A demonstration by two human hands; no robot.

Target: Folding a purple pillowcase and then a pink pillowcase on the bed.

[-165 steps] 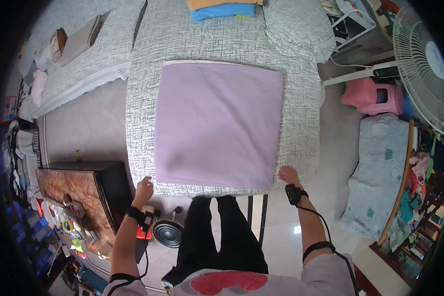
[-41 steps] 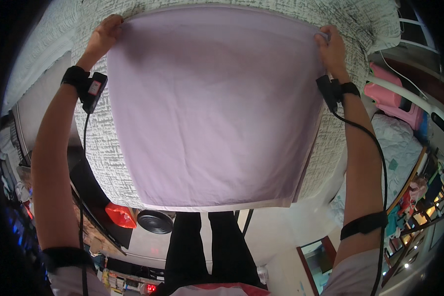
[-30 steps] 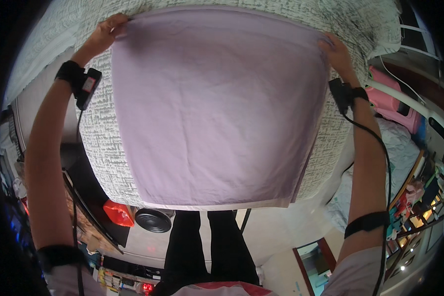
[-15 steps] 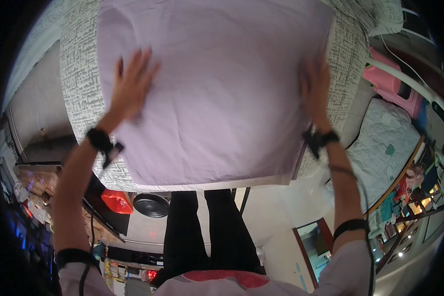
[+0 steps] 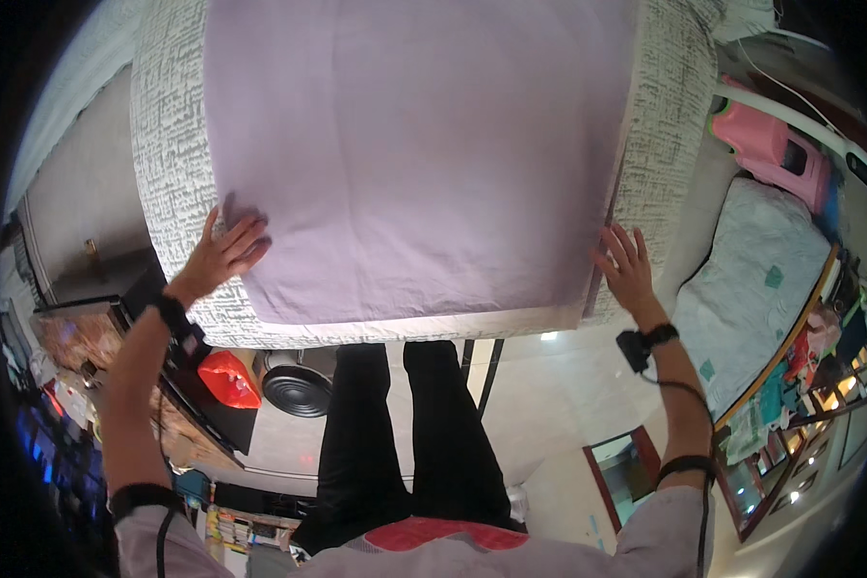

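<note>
A large lavender cloth (image 5: 424, 183) lies spread over a white-and-grey patterned bed cover (image 5: 171, 125). It looks mostly smooth, with faint crease lines running away from me. A paler layer (image 5: 511, 320) shows beneath its near edge. At the cloth's near left side, my left hand (image 5: 217, 258) rests with fingers spread, the fingertips over the edge and the palm over the patterned cover. My right hand (image 5: 630, 274) is at the right edge near the front corner, fingers stretched and apart. Neither hand holds anything.
To the right are a pale quilted pad (image 5: 747, 279), a pink plastic item (image 5: 771, 144) and a white rail (image 5: 790, 108). Below the bed's front edge stand a red bag (image 5: 229, 379) and a round black object (image 5: 297, 390), left of my legs (image 5: 356, 424).
Both hands have slid toward me along the cloth's sides, outward to its edges. The cloth looks smoother, and more of the pale layer shows at the near edge.
</note>
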